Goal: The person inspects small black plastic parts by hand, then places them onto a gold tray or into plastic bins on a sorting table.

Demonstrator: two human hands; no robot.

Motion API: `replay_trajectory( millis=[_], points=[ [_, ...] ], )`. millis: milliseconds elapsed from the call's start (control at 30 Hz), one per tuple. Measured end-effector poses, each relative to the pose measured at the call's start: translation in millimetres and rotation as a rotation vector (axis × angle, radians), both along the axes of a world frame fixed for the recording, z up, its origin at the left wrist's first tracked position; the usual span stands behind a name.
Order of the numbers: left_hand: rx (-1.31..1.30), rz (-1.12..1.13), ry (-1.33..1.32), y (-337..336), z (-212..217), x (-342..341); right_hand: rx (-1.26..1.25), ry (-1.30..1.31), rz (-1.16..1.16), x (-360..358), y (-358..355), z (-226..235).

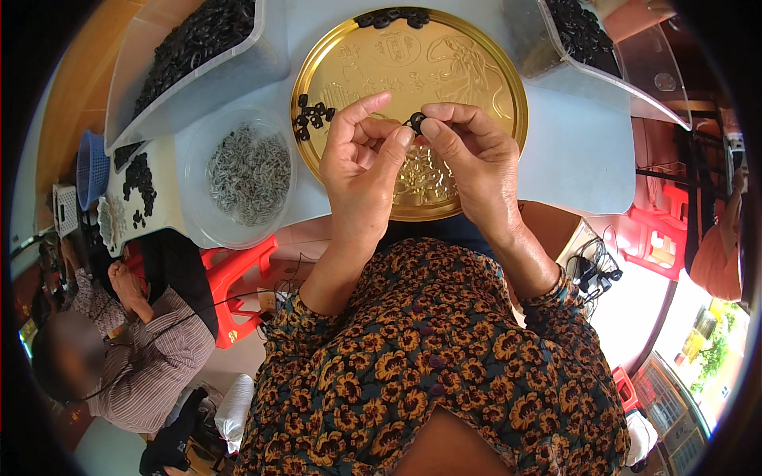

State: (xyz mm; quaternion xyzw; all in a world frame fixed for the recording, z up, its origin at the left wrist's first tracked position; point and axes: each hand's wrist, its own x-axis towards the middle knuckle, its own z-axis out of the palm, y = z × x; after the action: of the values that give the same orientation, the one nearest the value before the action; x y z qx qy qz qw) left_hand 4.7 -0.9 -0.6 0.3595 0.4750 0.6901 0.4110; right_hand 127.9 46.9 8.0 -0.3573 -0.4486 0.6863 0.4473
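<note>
A small black ring-shaped part [417, 121] is pinched between the thumb and forefinger of my right hand [484, 163], above the round gold tray [333, 59]. My left hand [361, 170] meets it from the left, thumb and a finger pressed together at the ring's edge, forefinger raised. What sits between those left fingertips is too small to make out. Several black parts [311, 117] lie in a cluster at the tray's left, and more black parts [393, 17] line its far rim. The tray's near part is partly hidden by my hands.
A clear round tub [190, 198] of small grey metal pieces [250, 174] stands left of the tray. Clear bins [274, 47] [516, 47] of black parts flank it on the blue-grey table [579, 159]. A person [163, 357] sits at the left near a red stool [230, 289].
</note>
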Motion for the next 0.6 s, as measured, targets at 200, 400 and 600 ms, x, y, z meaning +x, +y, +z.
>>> replay_trajectory(
  millis=[200,400,600],
  points=[
    [0.001,0.003,-0.182,1,0,3,-0.028,0.022,-0.014,0,0,2],
    [-0.015,-0.045,-0.147,0,-1,-2,0.086,-0.135,0.072,5,5,11],
    [0.018,0.052,-0.009,-1,-3,4,0.022,-0.051,0.002,-3,1,3]
  ],
)
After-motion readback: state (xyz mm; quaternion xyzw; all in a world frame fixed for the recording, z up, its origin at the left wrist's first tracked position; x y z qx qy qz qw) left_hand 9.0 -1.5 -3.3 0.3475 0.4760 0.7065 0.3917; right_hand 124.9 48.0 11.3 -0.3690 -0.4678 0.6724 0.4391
